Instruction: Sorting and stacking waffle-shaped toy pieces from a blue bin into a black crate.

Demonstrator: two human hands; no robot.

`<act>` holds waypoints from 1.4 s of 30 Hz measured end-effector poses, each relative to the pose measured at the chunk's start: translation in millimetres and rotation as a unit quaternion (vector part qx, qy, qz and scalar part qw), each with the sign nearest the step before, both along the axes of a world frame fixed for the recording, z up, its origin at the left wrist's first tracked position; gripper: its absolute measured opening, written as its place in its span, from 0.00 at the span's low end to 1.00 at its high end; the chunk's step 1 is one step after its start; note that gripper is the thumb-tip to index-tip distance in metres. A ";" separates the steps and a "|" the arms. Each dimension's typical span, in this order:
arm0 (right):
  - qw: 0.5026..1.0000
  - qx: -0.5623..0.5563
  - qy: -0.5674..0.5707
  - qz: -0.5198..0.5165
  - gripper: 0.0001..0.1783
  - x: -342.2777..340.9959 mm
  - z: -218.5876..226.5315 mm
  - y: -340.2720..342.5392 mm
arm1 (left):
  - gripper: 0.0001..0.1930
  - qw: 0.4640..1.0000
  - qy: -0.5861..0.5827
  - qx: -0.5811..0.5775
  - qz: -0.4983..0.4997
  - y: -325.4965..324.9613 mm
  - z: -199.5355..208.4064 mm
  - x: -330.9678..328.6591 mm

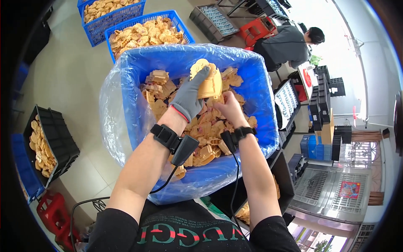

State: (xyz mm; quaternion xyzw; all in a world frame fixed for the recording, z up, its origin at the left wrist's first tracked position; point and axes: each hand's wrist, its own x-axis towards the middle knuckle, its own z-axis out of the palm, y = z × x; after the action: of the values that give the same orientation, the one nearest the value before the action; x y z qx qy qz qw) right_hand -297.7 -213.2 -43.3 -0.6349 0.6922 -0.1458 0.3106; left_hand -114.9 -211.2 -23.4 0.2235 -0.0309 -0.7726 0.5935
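Observation:
My left hand (189,95), in a grey glove with a red cuff edge, grips a tan moulded plastic part (211,85) with a scalloped top. It holds the part up over a blue bin (257,90) lined with clear plastic. Just below and right of that part is my bare right hand (231,110), its fingers curled together. What they pinch, if anything, is hidden; a tan piece shows by the fingertips. Many similar tan parts (205,130) lie heaped in the bin beneath both hands. Each wrist wears a black strap with a small device and cable.
Two blue crates (119,31) of tan parts stand beyond the bin. A black crate (58,145) of them is at left, near a red stool (56,216). At far right a person (285,46) sits by a worktable with trays (287,103). Another dark box (279,176) adjoins the bin.

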 end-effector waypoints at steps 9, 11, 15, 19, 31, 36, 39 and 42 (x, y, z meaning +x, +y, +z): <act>0.969 -0.024 -0.244 0.039 0.21 20.6 107.8 24.1 | 0.23 0.982 0.019 -0.123 -0.139 4.8 19.4 -1.5; 0.957 0.030 -0.281 0.061 0.25 18.8 120.7 27.1 | 0.22 0.978 0.018 -0.130 -0.164 1.7 21.7 5.9; 0.947 0.080 -0.309 0.028 0.32 5.2 134.0 29.4 | 0.22 0.978 -0.014 -0.144 -0.152 11.5 38.7 3.8; 0.946 0.006 -0.315 0.074 0.40 6.8 135.8 49.6 | 0.24 0.959 -0.045 -0.199 -0.195 20.0 38.4 -15.2; 0.929 -0.073 -0.342 -0.123 0.44 -180.9 222.9 260.4 | 0.42 0.768 -0.208 -0.385 -0.468 106.2 121.5 -73.2; 0.926 -0.121 -0.074 -0.351 0.36 -290.9 243.3 411.5 | 0.39 0.658 -0.267 -0.448 -0.543 142.2 140.8 -130.2; 0.873 -0.135 0.342 -0.321 0.35 -354.2 198.4 494.0 | 0.35 0.625 -0.311 -0.475 -0.535 171.1 135.2 -163.9; 0.833 -0.034 0.407 -0.373 0.33 -372.6 158.0 527.8 | 0.33 0.586 -0.328 -0.506 -0.541 203.4 122.8 -198.5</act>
State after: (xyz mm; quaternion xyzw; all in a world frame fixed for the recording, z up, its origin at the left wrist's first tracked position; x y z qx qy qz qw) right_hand -670.3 314.6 114.6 -0.3404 0.9350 -0.0024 -0.0990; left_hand -313.5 -7.8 99.5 0.0680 -0.7245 -0.6851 0.0330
